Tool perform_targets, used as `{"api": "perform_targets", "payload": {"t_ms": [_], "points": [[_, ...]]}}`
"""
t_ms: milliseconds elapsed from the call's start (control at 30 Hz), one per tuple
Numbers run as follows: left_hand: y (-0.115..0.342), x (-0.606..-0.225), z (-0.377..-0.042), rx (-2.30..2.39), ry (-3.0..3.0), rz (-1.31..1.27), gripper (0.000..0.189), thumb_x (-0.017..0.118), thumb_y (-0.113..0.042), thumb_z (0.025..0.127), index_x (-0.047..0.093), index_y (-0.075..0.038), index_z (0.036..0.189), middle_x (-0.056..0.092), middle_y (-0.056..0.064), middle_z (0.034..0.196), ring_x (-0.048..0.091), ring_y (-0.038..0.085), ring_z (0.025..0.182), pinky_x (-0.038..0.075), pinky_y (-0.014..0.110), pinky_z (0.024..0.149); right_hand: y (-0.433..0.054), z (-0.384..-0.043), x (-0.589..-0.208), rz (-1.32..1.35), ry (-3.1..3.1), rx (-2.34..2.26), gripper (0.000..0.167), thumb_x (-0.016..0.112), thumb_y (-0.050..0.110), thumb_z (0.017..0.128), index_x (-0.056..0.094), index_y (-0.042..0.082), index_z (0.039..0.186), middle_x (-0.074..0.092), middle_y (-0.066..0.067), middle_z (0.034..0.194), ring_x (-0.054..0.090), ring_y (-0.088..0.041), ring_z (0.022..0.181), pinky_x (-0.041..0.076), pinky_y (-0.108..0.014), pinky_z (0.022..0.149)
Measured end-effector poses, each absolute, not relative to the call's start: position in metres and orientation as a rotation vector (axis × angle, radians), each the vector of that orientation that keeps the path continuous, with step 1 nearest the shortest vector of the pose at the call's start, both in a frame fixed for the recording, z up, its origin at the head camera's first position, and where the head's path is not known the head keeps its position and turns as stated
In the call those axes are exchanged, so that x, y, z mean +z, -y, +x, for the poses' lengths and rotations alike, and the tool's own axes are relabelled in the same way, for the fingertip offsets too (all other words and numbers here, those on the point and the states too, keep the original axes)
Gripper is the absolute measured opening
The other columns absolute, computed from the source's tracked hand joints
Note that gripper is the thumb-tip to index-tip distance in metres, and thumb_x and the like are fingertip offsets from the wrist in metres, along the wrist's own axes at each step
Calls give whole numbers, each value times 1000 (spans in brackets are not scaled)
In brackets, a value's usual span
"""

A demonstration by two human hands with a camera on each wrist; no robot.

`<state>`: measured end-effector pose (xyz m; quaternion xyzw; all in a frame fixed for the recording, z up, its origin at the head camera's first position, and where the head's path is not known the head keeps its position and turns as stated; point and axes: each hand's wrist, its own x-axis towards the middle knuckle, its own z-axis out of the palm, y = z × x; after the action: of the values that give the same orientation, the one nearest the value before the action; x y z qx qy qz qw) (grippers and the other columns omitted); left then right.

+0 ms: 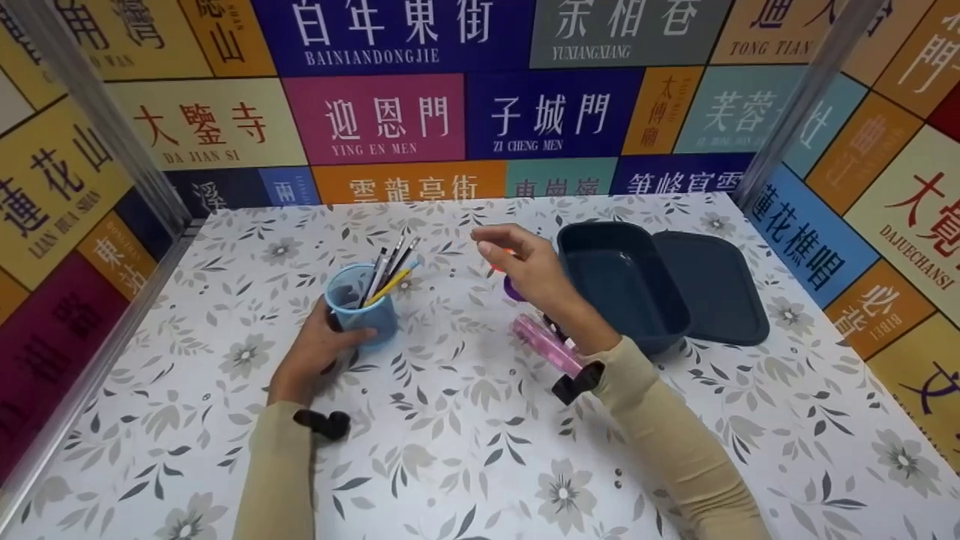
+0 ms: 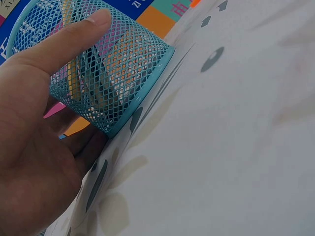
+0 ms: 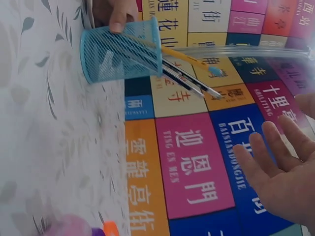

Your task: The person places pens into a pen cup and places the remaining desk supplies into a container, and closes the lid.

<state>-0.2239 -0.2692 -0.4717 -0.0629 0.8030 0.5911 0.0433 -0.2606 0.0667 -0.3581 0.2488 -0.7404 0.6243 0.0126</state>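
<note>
My left hand [image 1: 313,349] grips a light blue mesh pen cup [image 1: 379,318] from its left side, thumb across the front. Upright on the table, the cup holds several pens and a yellow pencil [image 1: 391,286], which lean out over its rim. In the left wrist view, the thumb presses on the mesh wall [image 2: 133,61]. Raised over the table to the right of the cup, my right hand [image 1: 534,271] holds nothing. Its fingers [image 3: 258,157] are spread and relaxed in the right wrist view. Behind it, small orange and purple things are partly hidden.
A pink, see-through cylindrical item [image 1: 546,345] lies below the right wrist. Right of it stands a dark blue rectangular container [image 1: 619,289], its inside facing up. A matching flat lid [image 1: 724,289] lies beside it. Sign-printed panels [image 1: 390,120] border the flowered tabletop [image 1: 442,420].
</note>
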Motion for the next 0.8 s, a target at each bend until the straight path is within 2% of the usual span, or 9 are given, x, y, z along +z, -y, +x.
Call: {"api": "perform_targets", "payload": {"t_ms": [100, 233, 367, 533, 800], "points": [[269, -472, -225, 1825, -2469, -136, 111, 89, -25, 75, 18, -18, 160, 30, 10, 164, 24, 30, 154, 16, 48, 129, -83, -258, -353, 770, 2341, 1934, 33, 60, 21, 101, 64, 6, 130, 66, -10, 132, 61, -24, 125, 53, -29, 104], [269, -474, -225, 1837, -2470, -96, 110, 88, -24, 77, 16, -14, 160, 30, 13, 163, 26, 31, 153, 19, 47, 128, -105, -256, -350, 750, 2340, 1903, 35, 60, 19, 101, 61, 2, 132, 65, -12, 132, 60, -24, 124, 52, -26, 103], [270, -474, -224, 1819, -2465, -123, 113, 89, -28, 75, 16, -17, 160, 28, 9, 165, 24, 29, 154, 16, 46, 129, -129, -254, -350, 719, 2291, 1896, 35, 60, 12, 100, 61, 2, 133, 64, -15, 133, 61, -19, 121, 54, -22, 99], [271, -473, -223, 1830, -2457, -117, 112, 89, -26, 75, 17, -20, 160, 30, 8, 165, 24, 28, 154, 13, 47, 130, -160, -256, -349, 692, 2221, 1871, 36, 61, 7, 99, 60, 1, 134, 63, -17, 134, 61, -14, 121, 52, -20, 101], [272, -473, -224, 1796, -2445, -179, 115, 90, -30, 72, 17, -23, 160, 27, 4, 166, 20, 26, 156, 10, 49, 130, -204, -258, -351, 521, 2300, 1813, 44, 60, 27, 101, 55, 6, 140, 62, -5, 135, 58, -4, 124, 50, -14, 100]]}}
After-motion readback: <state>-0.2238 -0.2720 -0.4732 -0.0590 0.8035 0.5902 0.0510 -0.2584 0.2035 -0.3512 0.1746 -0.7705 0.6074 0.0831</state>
